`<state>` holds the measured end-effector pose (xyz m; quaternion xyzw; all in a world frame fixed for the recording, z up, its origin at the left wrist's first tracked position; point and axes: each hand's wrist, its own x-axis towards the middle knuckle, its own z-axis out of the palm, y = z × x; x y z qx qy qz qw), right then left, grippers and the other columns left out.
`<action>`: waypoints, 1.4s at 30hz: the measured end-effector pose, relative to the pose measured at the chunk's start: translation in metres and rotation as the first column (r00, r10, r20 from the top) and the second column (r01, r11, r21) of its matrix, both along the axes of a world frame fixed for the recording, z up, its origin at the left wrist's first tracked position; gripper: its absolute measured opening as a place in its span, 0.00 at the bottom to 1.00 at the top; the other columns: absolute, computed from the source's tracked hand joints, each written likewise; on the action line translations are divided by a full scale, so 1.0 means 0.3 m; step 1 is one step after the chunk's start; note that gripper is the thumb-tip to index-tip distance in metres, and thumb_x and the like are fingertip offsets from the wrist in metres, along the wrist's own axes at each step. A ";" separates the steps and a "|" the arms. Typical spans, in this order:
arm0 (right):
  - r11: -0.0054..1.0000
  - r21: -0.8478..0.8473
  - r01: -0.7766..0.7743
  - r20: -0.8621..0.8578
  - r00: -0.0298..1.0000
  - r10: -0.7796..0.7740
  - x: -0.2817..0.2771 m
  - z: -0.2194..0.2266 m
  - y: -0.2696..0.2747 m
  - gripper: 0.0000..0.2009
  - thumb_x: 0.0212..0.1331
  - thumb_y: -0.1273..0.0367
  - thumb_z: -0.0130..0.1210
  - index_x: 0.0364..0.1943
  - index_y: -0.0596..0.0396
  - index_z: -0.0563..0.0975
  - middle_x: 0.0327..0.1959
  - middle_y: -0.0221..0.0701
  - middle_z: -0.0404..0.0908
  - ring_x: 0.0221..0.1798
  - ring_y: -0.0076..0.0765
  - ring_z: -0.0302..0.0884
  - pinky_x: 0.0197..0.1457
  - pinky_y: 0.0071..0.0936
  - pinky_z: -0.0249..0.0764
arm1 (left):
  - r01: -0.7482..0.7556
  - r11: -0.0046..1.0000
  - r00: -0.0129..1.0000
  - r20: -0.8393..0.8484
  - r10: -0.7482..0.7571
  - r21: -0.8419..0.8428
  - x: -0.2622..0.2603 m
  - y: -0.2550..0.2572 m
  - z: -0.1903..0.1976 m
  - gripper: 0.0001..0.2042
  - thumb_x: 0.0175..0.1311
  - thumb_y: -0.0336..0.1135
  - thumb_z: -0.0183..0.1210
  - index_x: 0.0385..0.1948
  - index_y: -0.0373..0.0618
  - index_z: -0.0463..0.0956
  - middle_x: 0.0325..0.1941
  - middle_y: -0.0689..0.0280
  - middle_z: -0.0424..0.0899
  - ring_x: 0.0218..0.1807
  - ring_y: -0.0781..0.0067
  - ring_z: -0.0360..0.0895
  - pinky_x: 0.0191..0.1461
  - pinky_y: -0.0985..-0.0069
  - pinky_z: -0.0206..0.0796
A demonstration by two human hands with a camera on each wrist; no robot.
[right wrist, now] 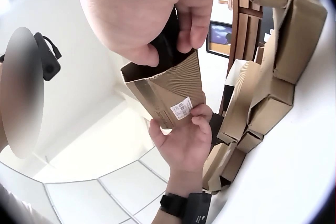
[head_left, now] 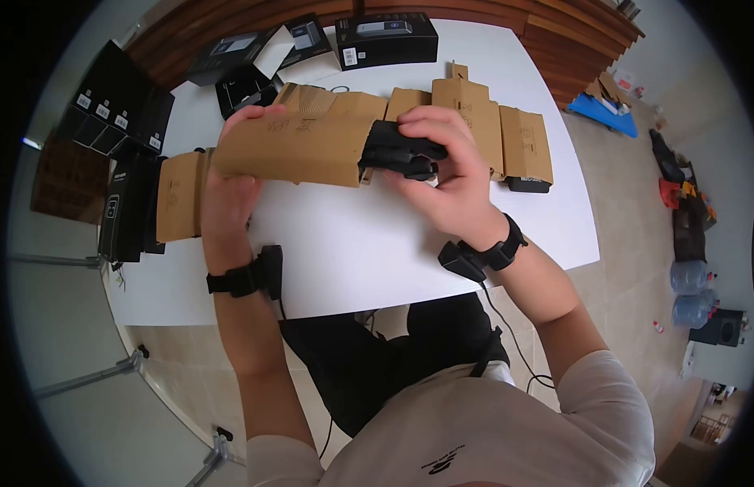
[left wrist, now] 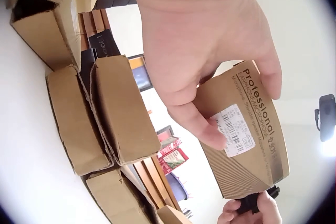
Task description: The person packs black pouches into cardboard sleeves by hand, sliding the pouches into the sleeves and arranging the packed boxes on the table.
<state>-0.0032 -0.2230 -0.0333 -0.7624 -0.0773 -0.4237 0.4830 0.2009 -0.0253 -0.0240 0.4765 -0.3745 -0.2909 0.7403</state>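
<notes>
A brown cardboard box (head_left: 292,150) is raised above the white table, lying sideways across the head view. My left hand (head_left: 228,203) grips its left end, thumb on one side and fingers on the other. Print reading "Professional" and a white barcode label (left wrist: 234,131) show on the box in the left wrist view. From its open right end sticks out a black, bundled-looking item (head_left: 399,152), which my right hand (head_left: 456,178) pinches between thumb and fingers. In the right wrist view, this black item (right wrist: 169,43) reaches down into the box's mouth; its lower part is hidden inside.
Several brown boxes (head_left: 524,146) stand along the table (head_left: 352,252) behind the hands, another brown box (head_left: 180,197) at the left. Black boxes (head_left: 386,40) lie at the back, and more black boxes (head_left: 109,105) are stacked at the left edge. A cable (head_left: 506,325) hangs from the right wrist camera.
</notes>
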 end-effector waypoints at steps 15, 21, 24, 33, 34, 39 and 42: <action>0.953 0.297 0.049 0.154 0.983 -0.098 -0.016 -0.008 -0.050 0.24 0.46 0.82 0.59 0.51 0.55 0.71 0.56 0.35 0.70 0.55 0.31 0.72 0.58 0.28 0.71 | 0.130 0.977 0.990 -0.029 -0.137 -0.168 0.070 0.019 -0.028 0.42 0.51 0.48 0.65 0.67 0.39 0.57 0.69 0.47 0.63 0.68 0.53 0.67 0.58 0.56 0.73; 0.990 0.139 0.025 0.091 0.995 -0.038 -0.006 0.006 -0.031 0.24 0.45 0.81 0.62 0.51 0.56 0.74 0.55 0.35 0.70 0.55 0.33 0.73 0.57 0.28 0.72 | 0.087 0.992 0.991 -0.092 -0.095 -0.087 0.057 -0.006 -0.048 0.37 0.56 0.46 0.64 0.65 0.39 0.58 0.68 0.51 0.66 0.67 0.60 0.68 0.61 0.65 0.71; 0.986 -0.167 0.014 -0.013 1.000 -0.016 -0.011 0.018 -0.017 0.26 0.45 0.79 0.62 0.54 0.54 0.73 0.55 0.39 0.69 0.56 0.42 0.72 0.59 0.32 0.72 | 0.061 0.997 0.998 -0.003 -0.061 0.049 -0.003 -0.011 0.000 0.41 0.55 0.55 0.64 0.65 0.37 0.57 0.68 0.50 0.65 0.68 0.61 0.67 0.64 0.69 0.66; 0.992 -0.101 -0.071 -0.094 0.994 0.062 -0.009 0.027 0.008 0.33 0.46 0.78 0.60 0.62 0.55 0.64 0.62 0.39 0.64 0.60 0.41 0.69 0.61 0.32 0.70 | 0.104 0.990 0.978 0.172 -0.120 0.097 0.010 -0.014 -0.024 0.46 0.53 0.65 0.64 0.63 0.36 0.57 0.64 0.53 0.67 0.66 0.64 0.67 0.66 0.71 0.63; 0.997 -0.018 -0.077 -0.086 0.993 0.075 -0.011 0.022 0.012 0.33 0.47 0.78 0.61 0.62 0.55 0.63 0.61 0.38 0.65 0.57 0.38 0.71 0.58 0.29 0.72 | 0.122 0.990 0.984 0.119 -0.130 0.075 0.019 -0.013 -0.033 0.46 0.52 0.64 0.65 0.63 0.36 0.57 0.64 0.54 0.68 0.66 0.64 0.67 0.66 0.71 0.63; 0.980 0.194 -0.053 -0.001 0.999 0.054 0.018 -0.027 0.003 0.30 0.45 0.78 0.69 0.55 0.55 0.68 0.58 0.32 0.67 0.47 0.22 0.70 0.47 0.18 0.73 | 0.137 0.990 0.989 0.047 -0.138 0.024 0.030 0.001 -0.036 0.44 0.54 0.61 0.65 0.63 0.36 0.57 0.63 0.57 0.68 0.65 0.67 0.67 0.65 0.72 0.63; 0.979 0.199 -0.047 0.043 0.998 0.039 0.020 -0.022 -0.002 0.24 0.44 0.79 0.71 0.49 0.59 0.75 0.53 0.32 0.69 0.44 0.22 0.73 0.47 0.19 0.75 | 0.127 0.991 0.991 0.048 -0.128 0.030 0.010 -0.003 -0.026 0.39 0.55 0.55 0.62 0.62 0.37 0.59 0.60 0.59 0.70 0.62 0.70 0.69 0.65 0.75 0.62</action>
